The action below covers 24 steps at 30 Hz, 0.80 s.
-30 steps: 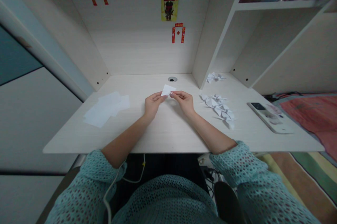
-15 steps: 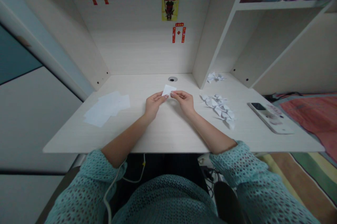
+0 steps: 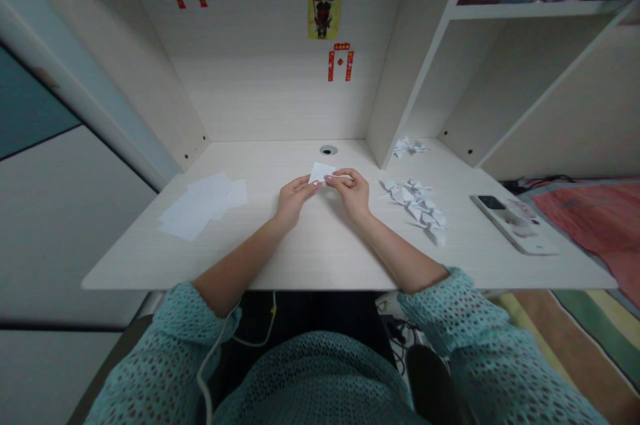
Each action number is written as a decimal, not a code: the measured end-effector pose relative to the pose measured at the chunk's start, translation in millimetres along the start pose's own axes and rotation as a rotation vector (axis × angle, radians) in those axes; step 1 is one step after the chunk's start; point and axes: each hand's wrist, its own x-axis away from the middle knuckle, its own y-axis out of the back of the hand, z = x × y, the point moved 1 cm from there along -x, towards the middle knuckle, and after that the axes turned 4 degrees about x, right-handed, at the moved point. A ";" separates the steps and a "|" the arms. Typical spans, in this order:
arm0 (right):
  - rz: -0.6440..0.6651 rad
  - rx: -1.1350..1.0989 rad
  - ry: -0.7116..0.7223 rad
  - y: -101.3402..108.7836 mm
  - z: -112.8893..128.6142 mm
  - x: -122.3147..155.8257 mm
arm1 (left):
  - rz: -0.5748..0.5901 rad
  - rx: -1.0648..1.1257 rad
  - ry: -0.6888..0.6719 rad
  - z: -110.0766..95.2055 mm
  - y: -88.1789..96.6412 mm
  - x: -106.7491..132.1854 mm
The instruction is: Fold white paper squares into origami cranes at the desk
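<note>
Over the middle of the white desk [image 3: 310, 258], a small piece of white paper [image 3: 321, 170] is held between both hands. My left hand [image 3: 294, 200] pinches its left and lower edge, thumb on the near side. Opposite it, my right hand [image 3: 354, 194] grips the lower right part with thumb and forefinger; the fingertips hide that corner. Flat white paper sheets [image 3: 203, 205] lie overlapping to the left of my left hand. Several folded white paper pieces [image 3: 417, 205] lie in a loose heap to the right of my right hand.
More folded paper [image 3: 410, 147] lies behind, beside the upright shelf panel [image 3: 400, 78]. A phone [image 3: 513, 224] rests near the desk's right end. A round cable hole [image 3: 329, 150] is at the back. A white cable [image 3: 204, 378] hangs by my left sleeve.
My right fingers have shifted slightly at the paper's right edge, with the forefinger more bent and raised. The paper stays in nearly the same place.
</note>
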 end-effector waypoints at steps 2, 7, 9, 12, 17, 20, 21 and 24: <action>-0.014 -0.027 0.012 -0.6 0.2 -0.2 | 0.010 0.020 0.018 0.3 0.4 -0.3; -0.048 -0.020 0.044 0.6 1.0 -2.1 | 0.060 0.031 0.034 0.8 1.4 -0.6; -0.046 0.008 0.052 2.5 2.1 -3.3 | 0.079 0.024 0.022 0.3 1.1 -0.6; -0.042 0.060 0.058 5.6 3.8 -5.2 | 0.080 -0.006 0.016 -1.2 -0.3 -0.3; -0.006 0.115 0.090 7.0 4.1 -5.9 | 0.042 -0.170 0.067 -1.3 0.1 -0.4; 0.016 0.168 0.102 6.1 4.0 -4.8 | 0.030 -0.250 0.063 0.9 2.7 -1.3; 0.019 0.173 0.099 5.7 3.8 -4.6 | 0.024 -0.260 0.061 1.8 3.5 -1.8; 0.018 0.139 0.072 4.7 2.5 -4.5 | 0.026 -0.268 0.050 4.3 4.5 -3.2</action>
